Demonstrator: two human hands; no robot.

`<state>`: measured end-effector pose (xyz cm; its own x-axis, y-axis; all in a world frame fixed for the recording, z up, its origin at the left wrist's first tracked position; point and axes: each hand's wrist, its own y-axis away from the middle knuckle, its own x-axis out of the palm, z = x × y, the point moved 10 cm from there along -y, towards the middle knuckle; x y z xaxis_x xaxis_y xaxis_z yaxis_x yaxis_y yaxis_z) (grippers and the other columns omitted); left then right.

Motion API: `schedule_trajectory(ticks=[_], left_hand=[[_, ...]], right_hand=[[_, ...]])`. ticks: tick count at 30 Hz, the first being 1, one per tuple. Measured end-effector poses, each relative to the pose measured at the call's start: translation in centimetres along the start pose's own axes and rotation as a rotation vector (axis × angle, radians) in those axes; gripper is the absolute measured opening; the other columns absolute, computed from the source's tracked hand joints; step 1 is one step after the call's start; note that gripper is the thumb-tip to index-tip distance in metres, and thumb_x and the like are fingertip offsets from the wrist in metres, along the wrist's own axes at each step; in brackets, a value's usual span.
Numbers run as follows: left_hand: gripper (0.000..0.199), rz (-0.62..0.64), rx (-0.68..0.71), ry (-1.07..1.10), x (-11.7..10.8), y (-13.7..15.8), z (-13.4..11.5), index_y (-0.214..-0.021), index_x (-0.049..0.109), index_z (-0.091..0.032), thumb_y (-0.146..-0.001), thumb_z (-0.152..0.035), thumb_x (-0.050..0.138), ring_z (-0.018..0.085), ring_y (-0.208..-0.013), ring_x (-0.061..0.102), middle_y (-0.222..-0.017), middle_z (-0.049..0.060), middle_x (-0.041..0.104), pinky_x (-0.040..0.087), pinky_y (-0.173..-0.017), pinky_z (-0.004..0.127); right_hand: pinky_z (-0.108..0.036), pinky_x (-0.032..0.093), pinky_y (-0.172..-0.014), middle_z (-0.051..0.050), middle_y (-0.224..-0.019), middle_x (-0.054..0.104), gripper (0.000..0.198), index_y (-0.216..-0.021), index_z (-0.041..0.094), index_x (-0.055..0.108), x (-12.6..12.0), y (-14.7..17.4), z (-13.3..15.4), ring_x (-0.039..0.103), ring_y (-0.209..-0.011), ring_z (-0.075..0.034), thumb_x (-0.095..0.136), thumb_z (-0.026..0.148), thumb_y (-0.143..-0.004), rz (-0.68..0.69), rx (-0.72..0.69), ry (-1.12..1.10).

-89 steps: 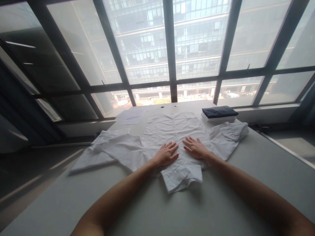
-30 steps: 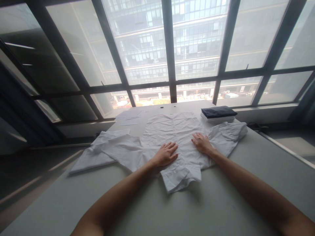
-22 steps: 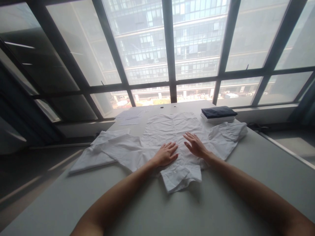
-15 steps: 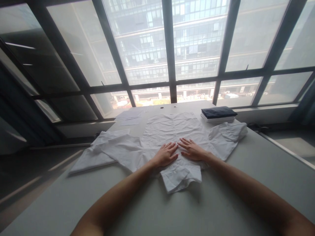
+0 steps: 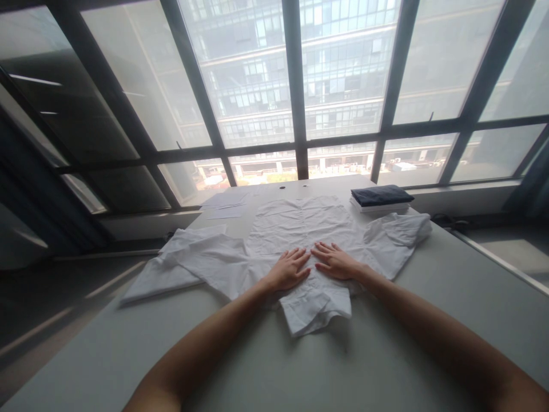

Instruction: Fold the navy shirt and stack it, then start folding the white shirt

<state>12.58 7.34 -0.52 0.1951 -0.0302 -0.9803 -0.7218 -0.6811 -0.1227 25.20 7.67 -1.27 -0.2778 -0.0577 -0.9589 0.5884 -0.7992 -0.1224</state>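
A white shirt [image 5: 300, 226] lies spread on the white table [image 5: 266, 366], its body toward the window and its collar on my side. One sleeve stretches out to the left, and the other is bunched at the right. My left hand [image 5: 289, 270] rests flat on the upper part of the shirt, fingers spread and pointing away from me. Close beside it, my right hand [image 5: 334, 261] also lies flat on the cloth, fingers apart. Wrinkles run across the shirt's body beyond my fingers. The cloth beneath both palms is hidden.
At the back right stands a stack with a folded dark blue cloth [image 5: 381, 195] on top of white ones. White paper sheets [image 5: 225, 205] lie at the back left. Beneath the left sleeve is a folded white cloth [image 5: 158, 280]. Large windows [image 5: 253, 74] rise behind the table.
My right hand has shifted very slightly, by a few pixels to the right. My left hand and the shirt look the same.
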Motion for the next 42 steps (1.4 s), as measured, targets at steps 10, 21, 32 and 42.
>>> schedule_trajectory(ticks=[10, 21, 32, 42], left_hand=[[0.064, 0.007, -0.005, 0.006, -0.1, 0.1, -0.2, -0.163, 0.036, -0.025, -0.107, -0.056, 0.040, 0.030, -0.156, 0.028, -0.168, 0.009, 0.034, 0.023, -0.125, 0.053], [0.062, 0.013, -0.008, 0.005, -0.3, 0.2, -0.3, -0.161, 0.038, -0.025, -0.106, -0.054, 0.041, 0.031, -0.156, 0.029, -0.167, 0.010, 0.035, 0.024, -0.125, 0.054], [0.058, 0.016, -0.023, 0.006, -0.7, 0.3, -0.6, -0.158, 0.044, -0.025, -0.107, -0.051, 0.043, 0.032, -0.155, 0.030, -0.166, 0.010, 0.037, 0.025, -0.125, 0.057], [0.057, -0.007, -0.003, 0.011, -0.5, 0.2, -0.5, -0.157, 0.046, -0.024, -0.107, -0.051, 0.044, 0.032, -0.155, 0.030, -0.166, 0.010, 0.037, 0.025, -0.125, 0.057]], right_hand=[[-0.058, 0.016, -0.126, -0.017, -0.169, 0.026, 0.069, -0.162, 0.019, 0.037, 0.0, 0.1, 0.0, 0.019, -0.159, -0.030, 0.036, 0.058, -0.106, 0.011, 0.011, -0.001], [-0.058, 0.014, -0.126, -0.013, -0.170, 0.025, 0.069, -0.163, 0.024, 0.035, 0.3, 0.0, -1.0, 0.019, -0.159, -0.029, 0.032, 0.062, -0.105, 0.012, 0.044, 0.015], [-0.063, 0.010, -0.125, -0.019, -0.167, 0.032, 0.062, -0.157, 0.016, 0.044, -2.7, 3.1, -10.6, 0.021, -0.158, -0.035, 0.047, 0.045, -0.103, -0.142, 0.509, 0.003], [-0.056, 0.041, -0.116, -0.013, -0.138, 0.068, 0.049, -0.123, 0.021, 0.072, -0.9, 0.7, 0.8, 0.060, -0.133, -0.032, 0.057, 0.060, -0.098, 0.041, 0.078, -1.660]])
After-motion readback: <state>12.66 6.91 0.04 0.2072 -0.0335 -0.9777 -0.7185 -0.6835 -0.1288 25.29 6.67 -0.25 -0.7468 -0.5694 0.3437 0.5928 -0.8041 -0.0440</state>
